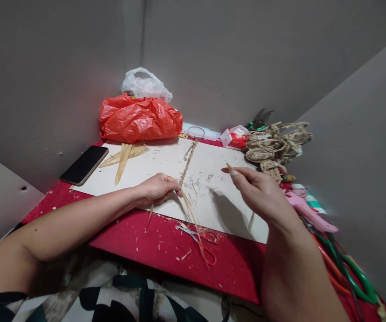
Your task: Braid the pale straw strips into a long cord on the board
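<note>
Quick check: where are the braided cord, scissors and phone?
Braided cord [188, 165], head view: middle of its braided length.
Scissors [189, 231], head view: on the metal blades.
Phone [84, 165], head view: middle of the dark screen.

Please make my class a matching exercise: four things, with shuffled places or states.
1. Black rectangular smartphone
2. Red crinkled plastic bag
3. Red-handled silver scissors
4. Tan braided fibre cord

A. crossed by loose pale fibres
B. in the grip of the left hand
C. over the left edge of the white sheet
D. in front of the whitish plastic bag

Pairs: 1-C; 2-D; 3-A; 4-B
</note>
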Action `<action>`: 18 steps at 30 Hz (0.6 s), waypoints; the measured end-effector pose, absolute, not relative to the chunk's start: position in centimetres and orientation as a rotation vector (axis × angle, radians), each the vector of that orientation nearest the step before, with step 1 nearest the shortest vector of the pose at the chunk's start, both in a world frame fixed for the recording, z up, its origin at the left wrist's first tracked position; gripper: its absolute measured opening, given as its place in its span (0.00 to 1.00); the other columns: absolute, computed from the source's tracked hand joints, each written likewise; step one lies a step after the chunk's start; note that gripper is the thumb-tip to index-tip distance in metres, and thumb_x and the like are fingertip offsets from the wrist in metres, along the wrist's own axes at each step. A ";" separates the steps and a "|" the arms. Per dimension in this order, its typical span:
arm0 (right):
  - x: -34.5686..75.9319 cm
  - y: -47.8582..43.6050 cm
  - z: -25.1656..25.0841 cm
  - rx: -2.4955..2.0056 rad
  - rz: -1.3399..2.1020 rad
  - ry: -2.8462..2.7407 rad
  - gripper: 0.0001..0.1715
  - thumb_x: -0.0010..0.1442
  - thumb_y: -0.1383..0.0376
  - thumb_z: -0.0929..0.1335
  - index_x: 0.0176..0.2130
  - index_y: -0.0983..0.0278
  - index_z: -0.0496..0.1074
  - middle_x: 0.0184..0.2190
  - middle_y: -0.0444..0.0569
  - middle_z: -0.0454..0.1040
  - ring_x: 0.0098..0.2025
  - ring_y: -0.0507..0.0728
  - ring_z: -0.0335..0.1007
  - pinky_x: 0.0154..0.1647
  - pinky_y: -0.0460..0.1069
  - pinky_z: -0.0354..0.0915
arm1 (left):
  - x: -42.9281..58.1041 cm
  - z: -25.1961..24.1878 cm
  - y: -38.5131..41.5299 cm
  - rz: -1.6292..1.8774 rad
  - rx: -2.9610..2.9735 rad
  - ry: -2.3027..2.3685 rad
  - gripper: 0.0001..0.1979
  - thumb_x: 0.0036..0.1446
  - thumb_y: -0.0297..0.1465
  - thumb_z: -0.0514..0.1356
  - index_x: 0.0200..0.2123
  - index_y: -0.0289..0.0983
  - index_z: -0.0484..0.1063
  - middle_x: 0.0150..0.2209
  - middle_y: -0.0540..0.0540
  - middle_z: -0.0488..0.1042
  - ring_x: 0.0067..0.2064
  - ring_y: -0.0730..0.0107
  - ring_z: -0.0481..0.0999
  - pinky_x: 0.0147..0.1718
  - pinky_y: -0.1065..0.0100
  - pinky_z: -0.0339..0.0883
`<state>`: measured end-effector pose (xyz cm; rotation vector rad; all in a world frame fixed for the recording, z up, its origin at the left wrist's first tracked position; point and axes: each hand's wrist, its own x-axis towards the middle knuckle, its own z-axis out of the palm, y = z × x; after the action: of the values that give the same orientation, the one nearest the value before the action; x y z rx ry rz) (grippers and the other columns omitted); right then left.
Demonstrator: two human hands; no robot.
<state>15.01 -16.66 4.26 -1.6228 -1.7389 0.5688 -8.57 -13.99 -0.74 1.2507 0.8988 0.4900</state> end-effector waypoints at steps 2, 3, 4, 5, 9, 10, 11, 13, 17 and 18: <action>14.6 -17.1 4.6 -1.502 0.782 -1.679 0.22 0.58 0.55 0.63 0.46 0.65 0.71 0.25 0.48 0.69 0.22 0.52 0.60 0.21 0.47 0.56 | -8.6 -0.6 -14.0 0.477 1.252 0.902 0.09 0.53 0.31 0.52 0.26 0.35 0.69 0.09 0.58 0.50 0.12 0.81 0.44 0.14 0.72 0.37; 14.1 -17.4 4.8 -1.423 0.934 -1.672 0.24 0.58 0.55 0.63 0.49 0.64 0.68 0.25 0.46 0.69 0.22 0.51 0.60 0.21 0.47 0.56 | -8.5 -0.5 -14.0 0.471 1.256 0.899 0.09 0.53 0.31 0.52 0.26 0.35 0.69 0.09 0.58 0.50 0.12 0.81 0.44 0.14 0.72 0.37; 13.5 -17.8 4.9 -1.352 1.095 -1.680 0.25 0.58 0.55 0.63 0.52 0.63 0.64 0.25 0.45 0.69 0.22 0.51 0.60 0.22 0.46 0.58 | -8.5 -0.4 -14.0 0.469 1.261 0.891 0.08 0.53 0.31 0.53 0.27 0.35 0.70 0.09 0.58 0.50 0.12 0.81 0.45 0.14 0.72 0.37; 12.7 -18.1 4.9 -1.299 1.247 -1.706 0.26 0.58 0.56 0.64 0.54 0.62 0.62 0.25 0.45 0.70 0.22 0.51 0.61 0.23 0.46 0.59 | -8.5 -0.3 -14.0 0.468 1.265 0.881 0.08 0.53 0.32 0.53 0.27 0.35 0.70 0.09 0.58 0.50 0.12 0.81 0.45 0.14 0.72 0.37; 10.3 -18.4 3.7 -1.273 1.436 -1.754 0.14 0.59 0.57 0.63 0.41 0.63 0.63 0.24 0.45 0.71 0.23 0.50 0.62 0.23 0.45 0.58 | -8.6 -0.1 -14.1 0.476 1.269 0.847 0.10 0.53 0.36 0.55 0.27 0.35 0.68 0.11 0.59 0.50 0.13 0.82 0.45 0.14 0.73 0.37; 10.0 -18.2 3.3 -1.278 1.389 -1.759 0.12 0.58 0.57 0.63 0.37 0.63 0.64 0.24 0.45 0.71 0.24 0.50 0.62 0.24 0.45 0.57 | -8.6 -0.1 -14.1 0.481 1.272 0.841 0.10 0.53 0.36 0.56 0.27 0.35 0.68 0.11 0.59 0.50 0.13 0.82 0.45 0.14 0.72 0.37; 9.7 -18.1 2.8 -1.282 1.323 -1.768 0.11 0.57 0.58 0.64 0.34 0.64 0.64 0.25 0.44 0.70 0.25 0.50 0.61 0.25 0.45 0.58 | -8.6 -0.1 -14.1 0.489 1.275 0.832 0.10 0.52 0.36 0.56 0.26 0.35 0.67 0.11 0.59 0.50 0.13 0.82 0.45 0.14 0.72 0.37; 9.5 -17.7 2.1 -1.301 1.179 -1.790 0.11 0.55 0.59 0.65 0.29 0.65 0.66 0.25 0.44 0.68 0.26 0.50 0.61 0.28 0.45 0.58 | -8.6 -0.2 -14.2 0.503 1.277 0.807 0.10 0.52 0.36 0.57 0.24 0.36 0.65 0.11 0.59 0.50 0.13 0.82 0.45 0.14 0.72 0.37; 9.4 -17.2 1.6 -1.388 1.067 -1.783 0.11 0.52 0.60 0.66 0.26 0.66 0.66 0.23 0.43 0.65 0.26 0.50 0.59 0.28 0.46 0.57 | -8.6 -0.3 -14.2 0.504 1.246 0.795 0.10 0.53 0.35 0.56 0.24 0.36 0.64 0.12 0.59 0.51 0.13 0.83 0.46 0.15 0.72 0.37; 9.4 -17.1 1.5 -1.401 1.075 -1.770 0.11 0.51 0.60 0.66 0.26 0.66 0.65 0.23 0.43 0.65 0.25 0.50 0.58 0.28 0.46 0.57 | -8.6 -0.2 -14.2 0.504 1.237 0.796 0.10 0.53 0.36 0.56 0.24 0.36 0.64 0.12 0.59 0.51 0.13 0.83 0.46 0.15 0.72 0.37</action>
<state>9.41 -17.10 1.47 -1.4015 -1.7695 1.0752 -8.58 -14.18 -0.25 1.2367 0.7962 0.5037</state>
